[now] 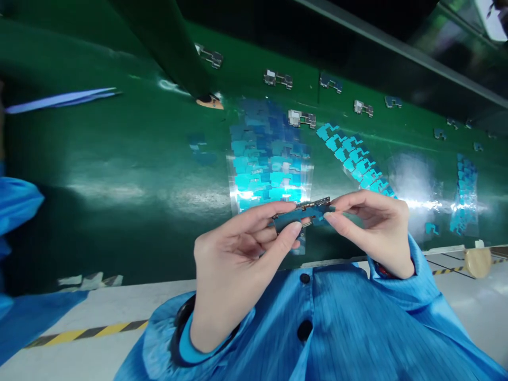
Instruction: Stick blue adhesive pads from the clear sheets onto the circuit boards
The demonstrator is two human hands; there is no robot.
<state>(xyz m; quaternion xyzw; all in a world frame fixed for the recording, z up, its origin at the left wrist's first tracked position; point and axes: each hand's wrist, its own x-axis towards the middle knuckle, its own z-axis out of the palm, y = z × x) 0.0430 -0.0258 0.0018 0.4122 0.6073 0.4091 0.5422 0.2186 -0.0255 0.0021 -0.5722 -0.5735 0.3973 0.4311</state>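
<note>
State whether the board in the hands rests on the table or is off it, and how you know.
Off the table: the left hand grips the board, thumb in front, fingers behind.

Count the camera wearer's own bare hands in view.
2. The left hand holds the circuit board near its left end; the right hand is at the board's right end. The left hand is partly hidden behind the board.

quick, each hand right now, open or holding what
Left hand: closed, holding a small circuit board.
Right hand: thumb and forefinger at the board's right end; whether gripping cannot be told.
</note>
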